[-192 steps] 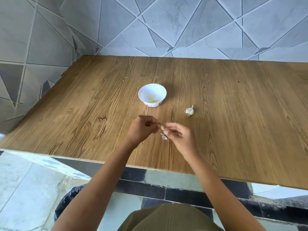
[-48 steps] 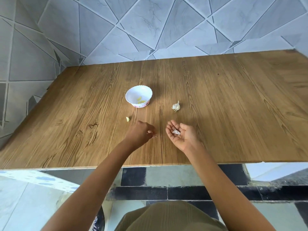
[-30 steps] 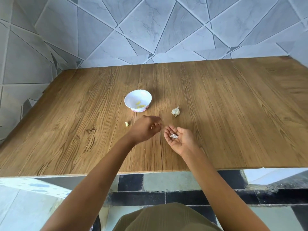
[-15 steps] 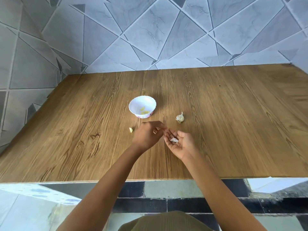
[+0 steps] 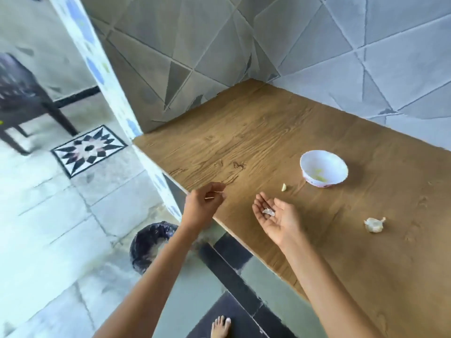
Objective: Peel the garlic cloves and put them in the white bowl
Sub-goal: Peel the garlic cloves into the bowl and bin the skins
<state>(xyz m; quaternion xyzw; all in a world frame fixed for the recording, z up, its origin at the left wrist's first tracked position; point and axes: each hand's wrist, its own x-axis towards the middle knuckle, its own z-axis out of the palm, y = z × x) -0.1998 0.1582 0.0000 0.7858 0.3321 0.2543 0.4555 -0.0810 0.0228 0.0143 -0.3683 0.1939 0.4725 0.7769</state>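
Our left hand [image 5: 202, 206] is out past the edge of the surface [image 5: 244, 142], thumb and fingertips pinched on a thin pale sliver [image 5: 215, 195] (garlic skin, we judge, though it is too small to be sure). It hangs over the floor near the dark bin [image 5: 151, 245] that stands below that edge, which is where we take the waste to be headed. Our right hand [image 5: 278, 215] lies palm up above the surface, fingers relaxed, serving as a small tray for a papery scrap [image 5: 268, 212] so it does not scatter over the wood. The peeled clove [image 5: 283, 187] lies bare on the surface between that hand and the white bowl [image 5: 323, 168], near the bowl but not in it; we think it is parked there to free both hands for clearing. Yellowish cloves [image 5: 317, 175] sit inside the bowl. The rest of the garlic head [image 5: 374, 224] waits apart on the right.
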